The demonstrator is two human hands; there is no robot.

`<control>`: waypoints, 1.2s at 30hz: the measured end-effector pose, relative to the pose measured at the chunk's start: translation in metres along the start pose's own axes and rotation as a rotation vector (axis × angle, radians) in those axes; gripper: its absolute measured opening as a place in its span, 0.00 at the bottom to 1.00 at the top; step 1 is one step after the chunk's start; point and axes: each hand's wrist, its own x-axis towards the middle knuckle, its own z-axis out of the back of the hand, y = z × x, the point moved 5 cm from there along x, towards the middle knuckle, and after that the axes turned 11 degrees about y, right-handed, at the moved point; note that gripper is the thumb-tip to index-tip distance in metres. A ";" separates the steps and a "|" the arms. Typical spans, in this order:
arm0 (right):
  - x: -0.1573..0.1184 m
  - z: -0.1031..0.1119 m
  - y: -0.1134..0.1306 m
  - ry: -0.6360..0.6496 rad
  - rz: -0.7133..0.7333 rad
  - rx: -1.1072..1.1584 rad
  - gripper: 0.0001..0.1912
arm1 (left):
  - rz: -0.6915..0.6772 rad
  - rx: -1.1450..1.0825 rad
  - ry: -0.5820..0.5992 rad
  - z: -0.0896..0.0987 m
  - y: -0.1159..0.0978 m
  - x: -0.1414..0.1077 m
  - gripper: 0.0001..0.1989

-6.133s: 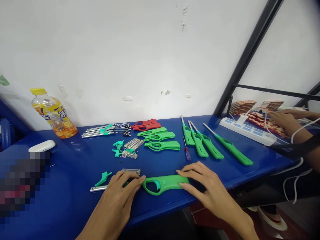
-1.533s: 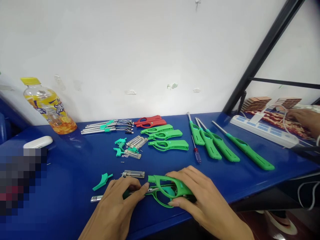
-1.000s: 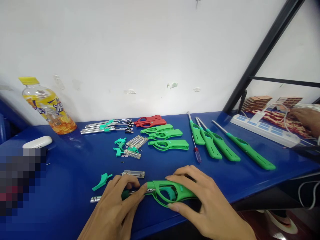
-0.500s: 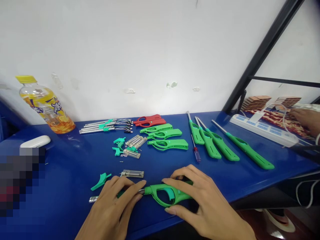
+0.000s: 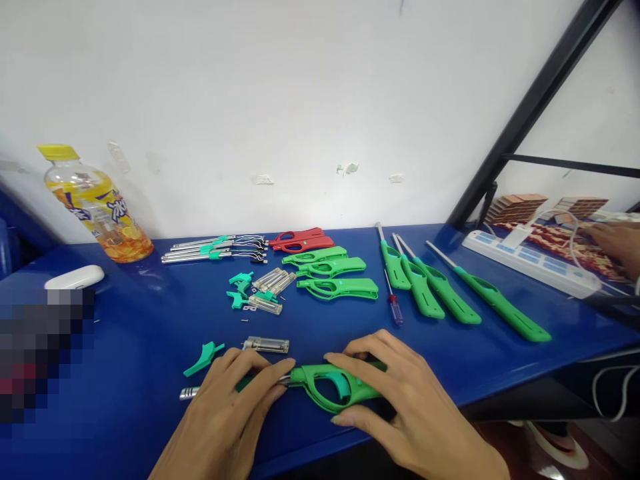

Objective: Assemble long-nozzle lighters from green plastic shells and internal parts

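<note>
Near the table's front edge lies a green long-nosed lighter (image 5: 306, 375), with a teal trigger (image 5: 341, 385) inside its loop. My left hand (image 5: 227, 410) pinches the front part, its fingers closed around the metal nozzle (image 5: 189, 393), whose tip sticks out on the left. Bare wires or metal show between that hand and the green body. My right hand (image 5: 407, 407) grips the handle from above, thumb on the near side and fingers on the far side, covering its rear end. Just beyond my left hand lie a loose teal trigger (image 5: 204, 359) and a clear fuel tank (image 5: 269, 345).
Behind are nozzles with wires (image 5: 200, 249), red shells (image 5: 303, 239), green shells (image 5: 340, 289) and more tanks (image 5: 265, 305). Whole green lighters (image 5: 423, 293) and a screwdriver (image 5: 395, 310) lie right of them. A bottle (image 5: 100, 207) stands left; a power strip (image 5: 533, 263) and another person's hand (image 5: 617, 243) are right.
The camera view has shifted very slightly. Both hands keep the same hold on the lighter, and nothing on the table has visibly moved.
</note>
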 end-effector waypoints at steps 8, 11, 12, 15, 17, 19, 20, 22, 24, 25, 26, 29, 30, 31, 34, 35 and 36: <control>0.001 0.001 0.001 0.039 -0.009 0.038 0.23 | 0.011 -0.014 -0.003 -0.001 0.000 -0.001 0.15; 0.001 -0.001 0.000 0.082 -0.022 0.044 0.24 | 0.008 -0.019 0.007 -0.001 0.000 0.000 0.14; 0.001 -0.001 -0.001 0.098 -0.026 0.045 0.24 | 0.006 -0.021 0.003 -0.001 0.000 0.000 0.14; 0.000 -0.002 -0.002 0.131 -0.035 0.042 0.24 | -0.002 -0.023 -0.008 -0.001 -0.001 0.001 0.14; 0.000 -0.002 -0.002 0.134 -0.035 0.033 0.23 | -0.006 -0.022 0.000 -0.002 -0.001 0.001 0.14; -0.001 -0.001 -0.002 0.123 -0.025 0.016 0.23 | -0.004 -0.022 0.007 -0.003 0.001 0.001 0.14; -0.001 0.000 -0.002 0.119 -0.019 0.006 0.23 | -0.005 -0.024 0.009 -0.003 0.001 0.000 0.15; -0.001 0.001 -0.002 0.104 -0.006 -0.020 0.23 | -0.008 -0.031 0.014 -0.003 0.002 0.000 0.15; -0.001 0.003 -0.001 0.082 0.009 -0.051 0.24 | -0.014 -0.035 0.014 -0.002 0.001 0.001 0.15; -0.001 0.004 0.000 0.071 0.016 -0.063 0.24 | -0.015 -0.035 0.011 -0.001 0.000 0.001 0.15; 0.000 0.004 0.001 0.060 0.023 -0.073 0.24 | -0.014 -0.034 0.001 0.000 -0.001 0.002 0.16; 0.002 0.005 0.004 0.062 0.042 -0.081 0.23 | -0.007 -0.031 -0.019 0.003 -0.003 0.004 0.16; 0.003 0.005 0.005 0.068 0.044 -0.079 0.23 | -0.008 -0.029 -0.021 0.003 -0.004 0.004 0.16; 0.004 0.005 0.006 0.071 0.045 -0.074 0.23 | -0.008 -0.028 -0.022 0.003 -0.004 0.004 0.16; 0.004 0.004 0.006 0.082 0.036 -0.050 0.24 | -0.010 -0.039 -0.016 0.002 -0.003 0.003 0.16; 0.003 0.003 0.005 0.086 0.033 -0.043 0.24 | -0.008 -0.042 -0.011 0.002 -0.003 0.003 0.16; 0.003 0.002 0.005 0.091 0.029 -0.036 0.24 | -0.005 -0.043 -0.006 0.001 -0.002 0.002 0.16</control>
